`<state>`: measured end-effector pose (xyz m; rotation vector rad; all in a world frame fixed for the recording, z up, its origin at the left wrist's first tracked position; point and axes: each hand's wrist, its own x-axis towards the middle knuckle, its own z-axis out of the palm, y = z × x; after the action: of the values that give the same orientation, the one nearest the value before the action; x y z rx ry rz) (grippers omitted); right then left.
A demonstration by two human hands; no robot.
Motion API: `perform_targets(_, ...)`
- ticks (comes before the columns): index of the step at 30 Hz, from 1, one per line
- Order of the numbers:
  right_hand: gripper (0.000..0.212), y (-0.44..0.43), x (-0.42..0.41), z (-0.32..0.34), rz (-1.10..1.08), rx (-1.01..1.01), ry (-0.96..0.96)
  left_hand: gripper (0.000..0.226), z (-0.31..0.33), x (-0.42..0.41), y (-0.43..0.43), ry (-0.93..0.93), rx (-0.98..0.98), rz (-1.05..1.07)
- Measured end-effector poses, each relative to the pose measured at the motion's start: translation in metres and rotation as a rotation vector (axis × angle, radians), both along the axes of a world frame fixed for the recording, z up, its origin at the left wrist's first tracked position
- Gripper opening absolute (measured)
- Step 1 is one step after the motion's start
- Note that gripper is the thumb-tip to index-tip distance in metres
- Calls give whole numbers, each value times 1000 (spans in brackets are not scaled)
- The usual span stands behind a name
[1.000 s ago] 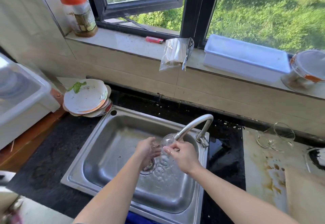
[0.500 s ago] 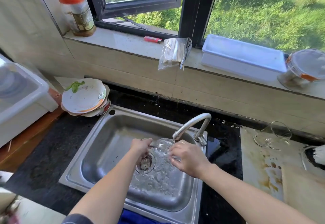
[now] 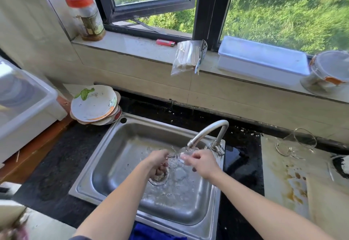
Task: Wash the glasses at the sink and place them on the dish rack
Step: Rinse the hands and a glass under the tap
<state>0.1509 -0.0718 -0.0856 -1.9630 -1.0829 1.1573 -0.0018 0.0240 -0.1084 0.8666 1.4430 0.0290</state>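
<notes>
- Glass (image 3: 181, 153) held low over the steel sink (image 3: 105, 145), directly under the mouth of the curved faucet (image 3: 207, 131), with running water breaking over it.
- It lies roughly on its side, long axis running left to right between the two hands. A thin stem-like end points toward the left hand; spray blurs the wider end at the right.
- Left hand (image 3: 158, 161) has its fingers curled in, pinching the thin end of the glass above the drain strainer (image 3: 159, 178).
- Right hand (image 3: 203, 164) is curled too, fingertips (image 3: 186, 157) gripping the wider part beneath the stream.
- Compared with half a second ago, both hands and the glass stay in the same spot under the spout. The rounded bowl that read clearly then is now smeared by splashing water.
- A second glass (image 3: 296, 143) lies tipped on the stained board to the right, well apart from the sink.
- A stack of dirty plates (image 3: 94, 105) sits by the sink's far left corner, beside a white plastic bin (image 3: 28, 111).
- On the window ledge stand a red-capped jar (image 3: 86, 17), a red lighter (image 3: 165, 42), a clear bag (image 3: 188, 56) and a white tray (image 3: 262, 60).
</notes>
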Motion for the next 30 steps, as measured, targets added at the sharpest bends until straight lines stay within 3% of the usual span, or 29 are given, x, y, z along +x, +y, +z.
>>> perform_targets(3,39,7,11,1,-273,-44,84,22,9,4,-5,14,126,-16)
perform_targets(5,44,11,5,4,-331,-34,-95,37,13,14,-14,77,261,-47)
perform_targets(8,43,12,-17,-1,5,52,-563,35,20,19,-27,176,436,-105)
perform_targets(10,49,14,-11,-7,127,-9,-538,27,28,15,-31,262,526,-154)
perform_targets(13,44,18,2,-8,97,-46,-517,19,33,4,-34,360,642,-227)
perform_targets(16,47,19,-14,-7,217,134,-595,18,34,-3,-33,383,741,-250)
perform_targets(17,46,19,-19,-10,248,179,-561,18,35,-4,-33,383,772,-263)
perform_targets(19,46,24,-11,2,132,29,-346,17,38,-8,-32,375,845,-309)
perform_targets(21,44,30,-4,5,49,-108,-269,17,41,-11,-32,350,919,-331)
perform_targets(25,36,33,-17,13,319,-139,-297,17,38,-17,-31,296,990,-410)
perform_targets(30,34,39,12,17,-156,-378,735,21,30,-19,-35,216,812,-186)
